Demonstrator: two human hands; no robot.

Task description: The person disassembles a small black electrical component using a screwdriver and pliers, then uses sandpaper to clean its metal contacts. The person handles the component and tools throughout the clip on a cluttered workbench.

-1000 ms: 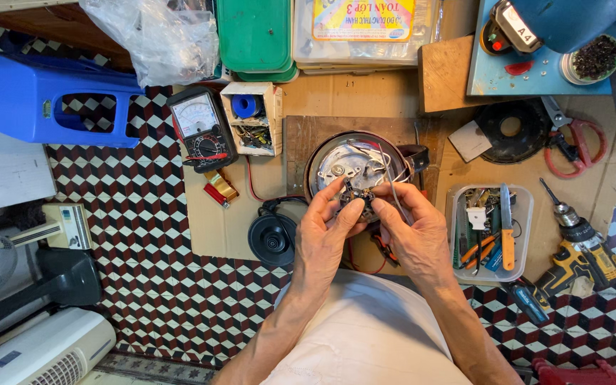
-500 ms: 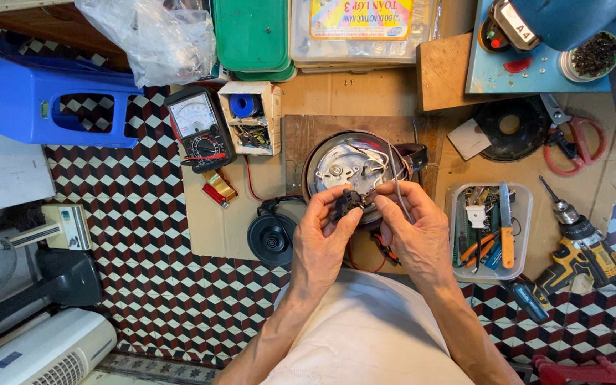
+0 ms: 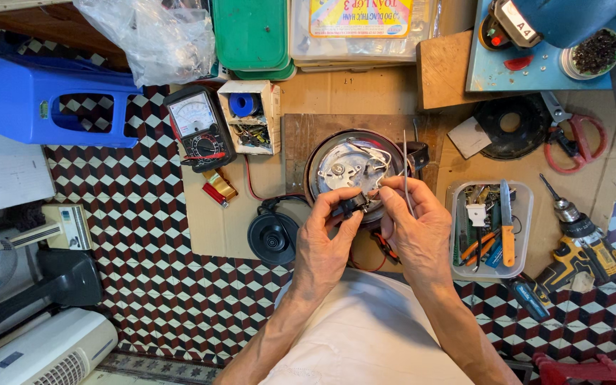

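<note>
Head view: small black part (image 3: pixel 348 207) pinched in left hand (image 3: pixel 328 242) over the opened round appliance base (image 3: pixel 354 167), right hand (image 3: pixel 413 232) closed on thin wires, tool tray (image 3: pixel 490 228) within reach at right.

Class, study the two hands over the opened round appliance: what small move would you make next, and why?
Probably steady the small black part with the left hand while the right hand guides the white wire to it. Both hands pinch at the same spot over the open appliance base, and the wire's upper end stands free.
</note>
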